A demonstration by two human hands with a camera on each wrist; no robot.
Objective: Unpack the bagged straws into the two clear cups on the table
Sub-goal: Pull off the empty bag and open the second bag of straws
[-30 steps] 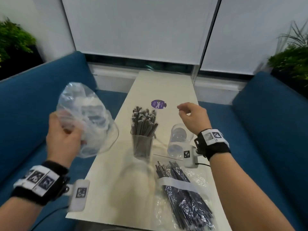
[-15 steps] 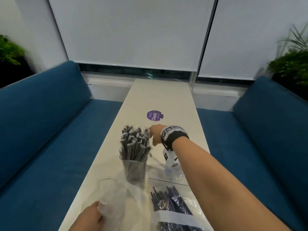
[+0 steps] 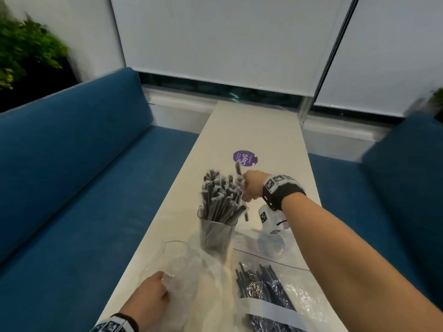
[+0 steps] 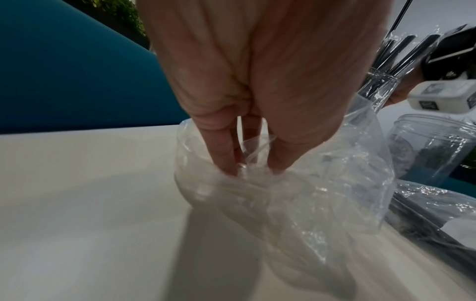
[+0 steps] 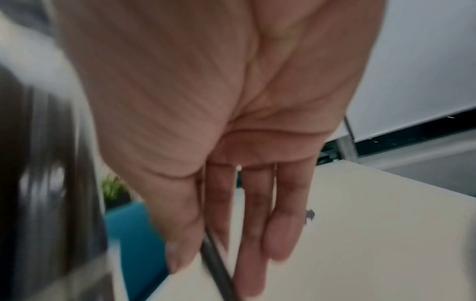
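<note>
Long cream table [image 3: 268,130]. Centre: clear plastic cup [image 3: 217,233] packed with dark wrapped straws; right hand [image 3: 253,185] pinches one dark straw [image 3: 238,170] above it. At 3 o'clock: second clear cup [image 3: 272,243]. At 6 o'clock: clear bag of dark straws [image 3: 268,291]. At 7 o'clock: left hand [image 3: 149,300] grips crumpled empty clear bag [image 3: 182,267].

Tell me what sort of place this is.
Probably a café or lounge booth: blue upholstered benches flank a long pale table, with a branded purple sticker on it and potted greenery behind.
</note>
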